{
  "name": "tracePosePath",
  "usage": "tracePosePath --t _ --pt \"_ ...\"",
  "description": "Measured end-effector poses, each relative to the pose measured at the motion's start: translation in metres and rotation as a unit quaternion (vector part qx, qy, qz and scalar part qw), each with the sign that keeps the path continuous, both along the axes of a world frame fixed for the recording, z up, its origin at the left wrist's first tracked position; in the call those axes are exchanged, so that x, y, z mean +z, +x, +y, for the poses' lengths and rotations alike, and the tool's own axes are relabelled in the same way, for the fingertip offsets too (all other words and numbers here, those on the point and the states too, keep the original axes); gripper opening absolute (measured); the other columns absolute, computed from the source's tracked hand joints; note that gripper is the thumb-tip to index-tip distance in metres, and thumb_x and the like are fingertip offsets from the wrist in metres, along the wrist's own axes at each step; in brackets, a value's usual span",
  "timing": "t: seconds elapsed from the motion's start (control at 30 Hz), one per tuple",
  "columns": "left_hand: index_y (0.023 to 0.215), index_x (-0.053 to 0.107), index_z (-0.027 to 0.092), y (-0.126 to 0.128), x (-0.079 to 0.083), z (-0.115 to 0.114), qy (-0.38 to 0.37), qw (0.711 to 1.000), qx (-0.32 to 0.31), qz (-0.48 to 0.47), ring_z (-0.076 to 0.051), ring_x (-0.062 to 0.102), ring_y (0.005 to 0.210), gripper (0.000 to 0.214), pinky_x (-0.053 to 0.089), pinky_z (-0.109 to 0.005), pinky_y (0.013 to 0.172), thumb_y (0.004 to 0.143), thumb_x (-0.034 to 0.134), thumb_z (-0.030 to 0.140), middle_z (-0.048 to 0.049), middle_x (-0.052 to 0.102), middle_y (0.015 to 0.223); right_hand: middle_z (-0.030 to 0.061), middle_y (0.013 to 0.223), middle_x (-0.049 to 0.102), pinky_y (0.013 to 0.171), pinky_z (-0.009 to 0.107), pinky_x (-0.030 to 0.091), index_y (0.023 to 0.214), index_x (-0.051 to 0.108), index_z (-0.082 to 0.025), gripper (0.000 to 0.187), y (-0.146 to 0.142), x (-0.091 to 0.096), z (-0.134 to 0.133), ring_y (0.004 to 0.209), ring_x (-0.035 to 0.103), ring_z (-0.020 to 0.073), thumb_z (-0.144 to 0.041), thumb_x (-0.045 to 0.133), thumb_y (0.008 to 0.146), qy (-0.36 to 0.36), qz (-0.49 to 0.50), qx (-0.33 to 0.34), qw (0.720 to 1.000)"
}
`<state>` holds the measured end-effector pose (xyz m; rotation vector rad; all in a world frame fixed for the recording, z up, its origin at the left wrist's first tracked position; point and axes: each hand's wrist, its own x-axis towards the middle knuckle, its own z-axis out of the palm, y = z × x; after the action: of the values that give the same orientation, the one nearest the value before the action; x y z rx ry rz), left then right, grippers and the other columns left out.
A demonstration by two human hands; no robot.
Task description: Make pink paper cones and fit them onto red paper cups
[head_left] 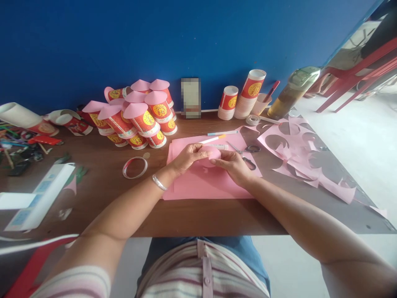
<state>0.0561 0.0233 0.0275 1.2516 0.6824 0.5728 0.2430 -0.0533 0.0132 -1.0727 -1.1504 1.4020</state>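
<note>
Both my hands meet over a pink paper sheet (201, 184) on the brown table (105, 174). My left hand (187, 157) and my right hand (232, 163) pinch a small curved pink paper piece (213, 153) between their fingers. A silver bracelet sits on my left wrist. Scissors (248, 155) lie just right of my right hand, and two pens (221, 133) lie just beyond the hands.
A heap of red paper cups with pink cone tops (139, 114) lies at the back left. Stacked red cups (248, 95) and a bottle (291, 91) stand at the back right. Pink paper offcuts (307, 159) cover the right side. A tape ring (135, 167) lies left of the sheet.
</note>
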Motion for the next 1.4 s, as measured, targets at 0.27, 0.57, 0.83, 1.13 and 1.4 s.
tracePosePath --t 0.27,0.57,0.83,1.13,1.4 --pt "0.085 0.073 0.014 -0.0005 0.0016 -0.0009 -0.033 0.999 -0.011 -0.009 -0.015 0.066 0.069 0.037 0.051 -0.025 0.061 0.072 0.091 0.043 -0.0023 0.07 0.077 0.0041 0.087 0.08 0.094 0.04 0.054 0.092 0.084 -0.022 0.036 0.0031 0.0002 -0.0012 0.09 0.072 0.0248 -0.055 0.086 0.081 0.003 -0.003 0.024 1.0" --pt "0.078 0.072 0.013 -0.0009 -0.0034 0.0045 -0.071 0.994 0.048 -0.071 -0.013 0.063 0.07 0.037 0.05 -0.023 0.068 0.07 0.094 0.042 -0.0022 0.069 0.075 0.0052 0.107 0.081 0.103 0.041 0.052 0.108 0.082 -0.024 0.044 0.0018 -0.0022 -0.0004 0.11 0.071 0.0277 -0.051 0.092 0.075 0.004 0.045 0.04 0.998" --pt "0.076 0.071 0.015 0.0 -0.0014 0.0046 -0.088 0.991 0.061 -0.079 -0.012 0.063 0.07 0.035 0.05 -0.024 0.069 0.07 0.093 0.041 -0.001 0.07 0.076 0.0018 0.091 0.076 0.092 0.038 0.053 0.091 0.077 -0.024 0.041 0.0026 -0.0046 0.0012 0.091 0.068 0.0212 -0.05 0.097 0.066 -0.018 0.062 -0.032 0.997" --pt "0.083 0.076 0.016 -0.0025 -0.0052 0.0067 -0.093 0.99 0.059 -0.091 -0.015 0.069 0.078 0.03 0.053 -0.025 0.075 0.073 0.092 0.039 -0.0024 0.074 0.082 0.001 0.078 0.07 0.089 0.038 0.053 0.077 0.077 -0.023 0.042 0.0058 -0.0044 0.0019 0.08 0.064 0.0183 -0.061 0.093 0.069 -0.006 0.032 -0.085 0.996" --pt "0.084 0.077 0.016 -0.0023 -0.0057 0.0073 -0.091 0.987 0.079 -0.107 -0.014 0.068 0.081 0.03 0.051 -0.025 0.078 0.072 0.093 0.038 -0.0022 0.076 0.086 0.0068 0.083 0.072 0.09 0.041 0.058 0.079 0.076 -0.022 0.062 0.004 -0.0002 0.0003 0.096 0.07 0.0255 -0.084 0.071 0.08 -0.004 0.044 -0.071 0.996"
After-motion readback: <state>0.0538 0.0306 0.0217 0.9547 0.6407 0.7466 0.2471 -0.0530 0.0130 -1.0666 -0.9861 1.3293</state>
